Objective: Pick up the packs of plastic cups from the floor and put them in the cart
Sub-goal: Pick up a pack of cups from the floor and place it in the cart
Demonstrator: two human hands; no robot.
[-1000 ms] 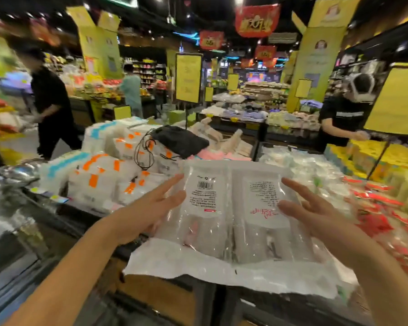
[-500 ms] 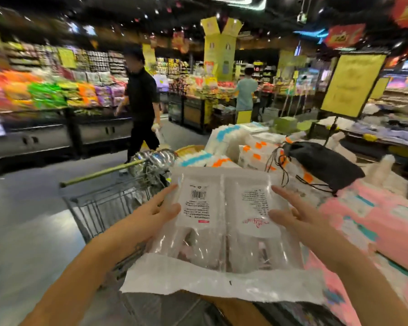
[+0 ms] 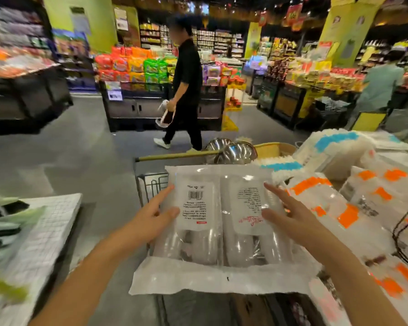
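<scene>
Since the earlier frames you have turned left, and the pack of plastic cups [image 3: 222,234] now sits in mid-air above the shopping cart [image 3: 151,184] rather than in front of the display table. You carry it level between both hands. Your left hand [image 3: 151,215] presses its left side and your right hand [image 3: 290,215] its right side; fingers on both are straight and spread, thumbs lying on the upper face, nothing curled round it.

Condition of the pack: clear glossy film, with stacks of translucent cups lying side by side inside. It bears two white labels, the left one with a barcode and a small red mark, the right one with printed text and red script. A wide white flap runs along the near edge.

Steel bowls [image 3: 236,152] lie by the cart's far end. Packs with orange labels [image 3: 327,208] are stacked just right of your right hand. A person in black [image 3: 186,78] walks across the aisle beyond.
</scene>
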